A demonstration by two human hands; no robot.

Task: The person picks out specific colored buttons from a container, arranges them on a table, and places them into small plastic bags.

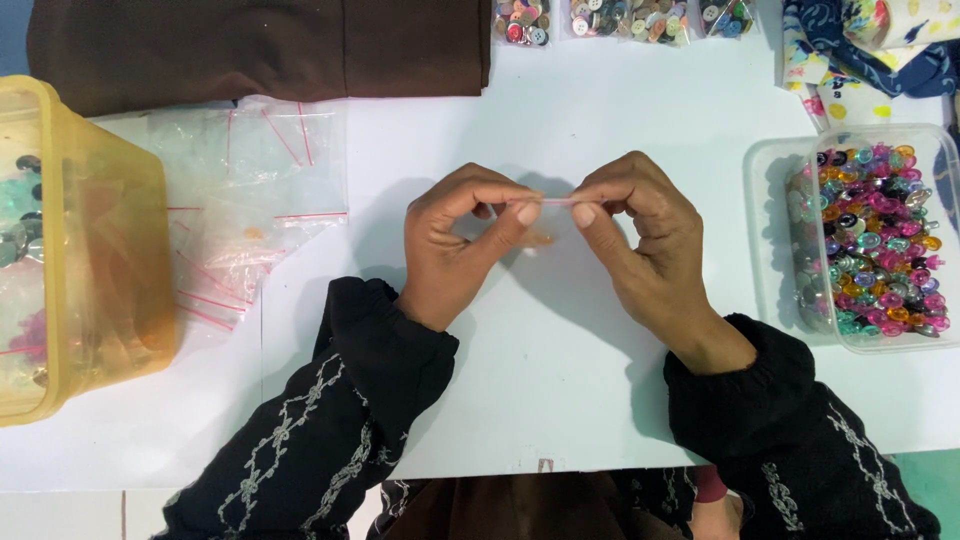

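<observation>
A small clear zip bag (545, 203), light, limp and slippery, is pinched shut-fingered along its pink seal strip between left hand (455, 245) and right hand (640, 245) above bench (560, 400) centre; clear tub of coloured buttons (880, 240) at three o'clock.

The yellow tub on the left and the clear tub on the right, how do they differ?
The yellow tub is tinted amber and looks taller; the clear tub is colourless and shallower. The yellow tub holds small filled bags; the clear tub holds loose, bright multicoloured beads. Both are plastic, open-topped and stand on the white table, one at each side of the hands.
</observation>
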